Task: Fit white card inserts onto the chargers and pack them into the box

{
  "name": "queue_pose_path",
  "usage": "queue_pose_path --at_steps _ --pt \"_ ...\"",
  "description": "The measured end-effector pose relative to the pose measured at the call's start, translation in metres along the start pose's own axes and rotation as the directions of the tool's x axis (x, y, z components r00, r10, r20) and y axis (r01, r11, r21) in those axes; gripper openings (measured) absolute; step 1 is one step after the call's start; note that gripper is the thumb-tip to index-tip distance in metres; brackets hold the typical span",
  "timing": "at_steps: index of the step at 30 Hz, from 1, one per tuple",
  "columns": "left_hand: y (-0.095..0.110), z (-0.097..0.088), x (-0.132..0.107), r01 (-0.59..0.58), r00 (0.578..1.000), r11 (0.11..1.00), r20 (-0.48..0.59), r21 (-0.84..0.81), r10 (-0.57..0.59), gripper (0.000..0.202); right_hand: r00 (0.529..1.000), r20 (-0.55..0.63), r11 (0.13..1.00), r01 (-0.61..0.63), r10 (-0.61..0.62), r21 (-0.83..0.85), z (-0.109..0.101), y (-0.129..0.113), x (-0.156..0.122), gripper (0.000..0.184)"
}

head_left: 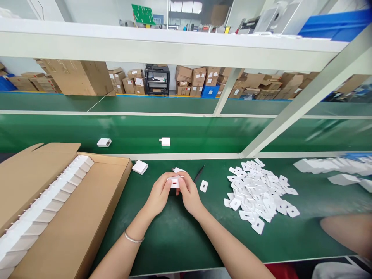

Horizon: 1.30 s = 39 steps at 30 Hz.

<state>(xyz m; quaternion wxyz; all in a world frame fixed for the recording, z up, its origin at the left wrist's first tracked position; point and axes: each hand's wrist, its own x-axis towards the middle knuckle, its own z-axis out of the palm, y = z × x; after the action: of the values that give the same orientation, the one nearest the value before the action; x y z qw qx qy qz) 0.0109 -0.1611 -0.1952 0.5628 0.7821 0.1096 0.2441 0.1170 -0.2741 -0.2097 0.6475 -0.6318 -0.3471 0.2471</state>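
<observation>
Both hands meet at the middle of the green bench. My left hand [158, 193] and my right hand [190, 195] are closed on a white USB charger [174, 182], thumbs on its near face, where a dark reddish slot shows. Just behind the fingers lies a small white piece with a metal end [178, 169], partly hidden. Right of my right hand are a single white faceplate [204, 186] with a slot and a dark pointed tool [200, 173]. Farther left, a white charger block [140, 167] rests beside the carton.
An open cardboard box [116, 193] at left holds a row of white chargers [46, 205]. A heap of white faceplates [258, 190] lies right. Two chargers [104, 142] [165, 142] sit on the green surface beyond the ledge. Another person's arm [345, 232] rests at right, near white parts [334, 164].
</observation>
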Motion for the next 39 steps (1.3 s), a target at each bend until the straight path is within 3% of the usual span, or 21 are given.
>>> queue_pose_path --at_steps 9,15,17,20,23,25,27,29,32,34,37,39 --pt "-0.006 0.0 0.008 -0.077 0.997 0.996 -0.019 0.038 0.078 0.037 0.998 0.054 0.999 -0.044 0.042 0.025 0.001 0.008 0.004 0.043" --pt "0.006 -0.005 0.005 -0.099 0.995 0.994 -0.006 0.043 0.099 0.042 0.998 0.057 0.999 0.037 -0.037 0.004 0.002 0.009 0.002 0.039" --pt "0.012 -0.002 0.004 -0.053 0.997 0.998 -0.066 -0.036 0.05 0.055 0.991 0.055 0.993 0.12 -0.12 -0.003 0.002 0.007 -0.001 0.04" --pt "0.021 0.006 0.005 0.079 0.974 0.971 -0.188 -0.228 -0.124 0.07 0.955 0.025 0.951 0.297 -0.296 -0.081 0.001 0.005 -0.006 0.044" --pt "0.028 0.015 0.005 0.19 0.961 0.942 -0.141 -0.277 -0.236 0.06 0.909 -0.002 0.896 0.411 -0.418 -0.169 -0.002 0.004 -0.008 0.047" --pt "0.033 0.017 0.002 0.226 0.96 0.936 -0.099 -0.269 -0.261 0.059 0.902 0.046 0.886 0.43 -0.428 -0.174 -0.004 0.001 -0.007 0.047" --pt "0.041 0.017 -0.003 0.207 0.959 0.931 -0.127 -0.302 -0.254 0.059 0.895 0.126 0.88 0.445 -0.429 -0.165 -0.006 -0.004 -0.006 0.045" --pt "0.052 0.015 -0.012 0.18 0.957 0.893 -0.136 -0.413 -0.256 0.058 0.87 0.192 0.856 0.486 -0.455 -0.177 -0.007 -0.009 -0.005 0.046" --pt "0.069 0.008 -0.037 0.205 0.953 0.771 -0.055 -0.603 -0.297 0.059 0.822 0.287 0.8 0.556 -0.492 -0.223 -0.005 -0.016 -0.008 0.051" --pt "0.077 -0.001 -0.062 0.23 0.942 0.765 -0.06 -0.602 -0.331 0.056 0.796 0.379 0.781 0.577 -0.472 -0.239 -0.003 -0.02 -0.012 0.062" --pt "0.083 -0.032 -0.105 0.237 0.914 0.901 -0.231 -0.363 -0.333 0.055 0.764 0.48 0.777 0.585 -0.431 -0.233 -0.004 -0.028 -0.018 0.073" --pt "0.083 -0.068 -0.134 0.236 0.878 0.971 -0.422 -0.028 -0.225 0.056 0.782 0.448 0.781 0.574 -0.433 -0.246 -0.007 -0.037 -0.019 0.059"
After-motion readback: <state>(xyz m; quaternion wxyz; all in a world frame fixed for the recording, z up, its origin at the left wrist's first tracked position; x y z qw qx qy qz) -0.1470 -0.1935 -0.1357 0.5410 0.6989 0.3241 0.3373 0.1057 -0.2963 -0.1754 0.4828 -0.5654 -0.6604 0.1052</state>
